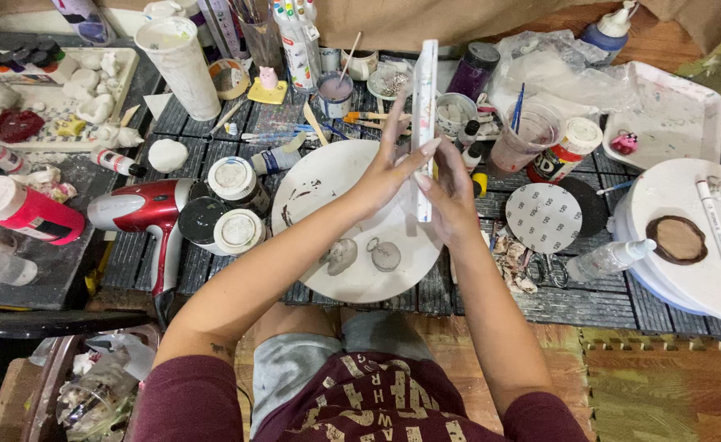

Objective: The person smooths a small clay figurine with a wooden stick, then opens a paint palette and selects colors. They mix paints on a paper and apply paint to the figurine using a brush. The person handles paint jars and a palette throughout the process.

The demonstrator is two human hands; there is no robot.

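White and thin, a flat panel [424,115] stood on edge, gripped between the left hand [385,176] at nine o'clock and the right hand [450,196] at three, above a round palette [311,176].

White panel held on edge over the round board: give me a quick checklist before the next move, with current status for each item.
1. Both hands on the white panel: ok. The left hand and right hand press it from either side.
2. Panel upright: ok, it stands on edge, roughly vertical.
3. Round white board below has bare space: ok, but two small grey clay pieces lie near its front.
4. Paint cup with a stick behind the panel: upright, ok.
5. Red hair dryer clear of the hands: ok, it lies to the left.
6. Panel's painted face dry: cannot tell, seen edge-on.
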